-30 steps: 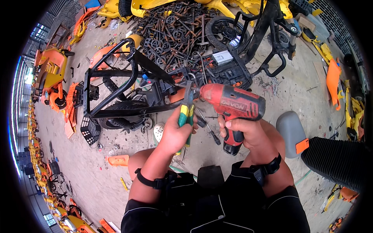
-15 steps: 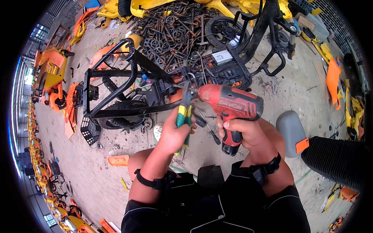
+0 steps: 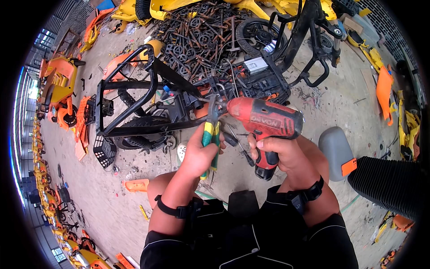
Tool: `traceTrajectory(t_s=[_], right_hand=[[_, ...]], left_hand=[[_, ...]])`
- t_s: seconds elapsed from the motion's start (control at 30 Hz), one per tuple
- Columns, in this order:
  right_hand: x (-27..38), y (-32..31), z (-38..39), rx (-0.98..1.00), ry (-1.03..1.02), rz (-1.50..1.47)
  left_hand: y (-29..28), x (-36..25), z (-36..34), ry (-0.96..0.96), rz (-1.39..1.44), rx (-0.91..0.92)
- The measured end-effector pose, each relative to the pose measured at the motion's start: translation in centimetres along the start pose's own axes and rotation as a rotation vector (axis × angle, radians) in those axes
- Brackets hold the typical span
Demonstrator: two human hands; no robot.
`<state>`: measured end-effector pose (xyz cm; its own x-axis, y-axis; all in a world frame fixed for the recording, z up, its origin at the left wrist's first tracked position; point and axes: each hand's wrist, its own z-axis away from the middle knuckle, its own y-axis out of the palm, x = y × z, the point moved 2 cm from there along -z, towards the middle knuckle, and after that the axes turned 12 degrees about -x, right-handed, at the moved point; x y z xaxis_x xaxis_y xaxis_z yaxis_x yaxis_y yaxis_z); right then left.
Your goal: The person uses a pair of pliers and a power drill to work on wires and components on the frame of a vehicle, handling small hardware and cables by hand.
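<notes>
My left hand (image 3: 199,152) is wrapped round the green and yellow handles of a pair of pliers (image 3: 209,134), whose metal jaws point away from me. In my right hand (image 3: 274,150) is a red and black cordless power driver (image 3: 268,118), tilted so its nose points left. The driver's tip meets the area beside the plier jaws; what lies between them is too small to make out. Just beyond both tools lies the black frame (image 3: 156,130) of a dismantled electric bike, with wiring and a black battery box (image 3: 264,80) in its middle.
A large heap of rusty cranks and chainrings (image 3: 197,40) lies behind the frame. A screwdriver (image 3: 242,145) rests on the floor between my arms. To the right stand a grey seat (image 3: 335,150) with an orange phone (image 3: 349,167) and a black ribbed hose (image 3: 380,186). Orange and yellow panels lie around.
Hardly anything differs. The driver has shifted very slightly in my right hand, and both hands keep their hold in the same place.
</notes>
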<state>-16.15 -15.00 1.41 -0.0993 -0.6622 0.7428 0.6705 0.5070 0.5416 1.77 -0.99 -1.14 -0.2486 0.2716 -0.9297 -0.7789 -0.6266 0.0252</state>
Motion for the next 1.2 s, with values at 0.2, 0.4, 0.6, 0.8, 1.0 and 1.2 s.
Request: traceTrajectory(t_s=[0.2,0.4,0.6,0.8,1.0,1.2], right_hand=[[-0.03,-0.04,0.02,-0.009,-0.007,-0.009],[-0.01,-0.01,-0.01,-0.016,0.004,0.0],[-0.1,0.03,-0.09,-0.014,-0.002,-0.015],[-0.12,0.09,-0.13,-0.022,-0.003,-0.003],[-0.04,0.19,-0.22,-0.025,-0.001,-0.011],[-0.22,0.19,-0.28,-0.044,0.026,-0.019]], left_hand=[[0.09,-0.12,0.03,-0.019,0.0,-0.005],[0.11,-0.28,0.05,-0.038,-0.034,0.005],[0.0,-0.36,-0.01,-0.046,-0.022,0.008],[-0.04,-0.34,0.03,-0.039,-0.03,0.009],[-0.11,-0.46,-0.09,-0.111,0.044,0.028],[0.2,-0.9,0.23,-0.176,0.123,0.067]])
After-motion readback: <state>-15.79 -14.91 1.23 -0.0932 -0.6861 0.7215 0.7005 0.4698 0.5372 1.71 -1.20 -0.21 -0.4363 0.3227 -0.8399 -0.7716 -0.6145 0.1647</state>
